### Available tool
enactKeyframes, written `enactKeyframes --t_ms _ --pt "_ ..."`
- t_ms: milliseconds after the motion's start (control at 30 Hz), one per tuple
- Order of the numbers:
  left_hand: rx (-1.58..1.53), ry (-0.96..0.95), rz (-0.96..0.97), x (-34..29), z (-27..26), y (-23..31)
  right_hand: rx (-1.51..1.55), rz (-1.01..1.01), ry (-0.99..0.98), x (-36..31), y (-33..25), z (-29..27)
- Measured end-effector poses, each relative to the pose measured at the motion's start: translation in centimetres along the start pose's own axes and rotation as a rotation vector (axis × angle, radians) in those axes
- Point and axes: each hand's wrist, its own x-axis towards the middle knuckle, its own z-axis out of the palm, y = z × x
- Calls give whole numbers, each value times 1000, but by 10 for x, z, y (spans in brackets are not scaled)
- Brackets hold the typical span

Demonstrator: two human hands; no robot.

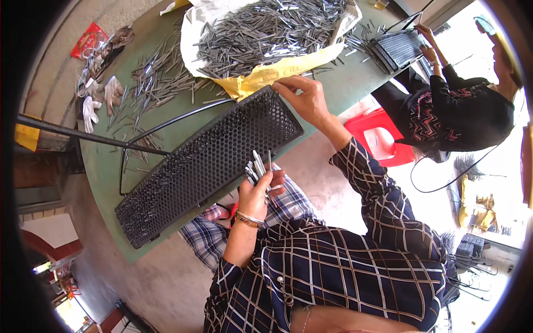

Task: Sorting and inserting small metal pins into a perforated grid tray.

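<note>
A long black panel full of round holes (216,141) lies slanted across the table's near edge. Thin dark pieces fill many holes at its left end and along its far side. My left hand (256,195) is closed around a bunch of slim grey metal strips (255,169), held over the panel's near edge. At the panel's far right corner, my right hand (305,100) has its thumb and fingers pinched together; what is between the fingertips is too small to make out. A bent black metal rod frame (177,117) runs along the panel's far side.
Loose strips lie on the green table (102,172) beside a yellow-and-white sack (194,41) heaped with more. Gloves (113,91) rest at the left edge. A co-worker in black (461,114) handles another black holed panel (397,49) on the right, near a red stool (372,130).
</note>
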Motion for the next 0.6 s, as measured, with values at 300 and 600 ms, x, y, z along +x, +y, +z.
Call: enactKeyframes --t_ms 300,600 --pt "40 -14 52 -2 4 1 54 60 65 -7 -2 -1" --pt "99 -75 68 7 -1 4 -19 81 35 -9 -6 -6"
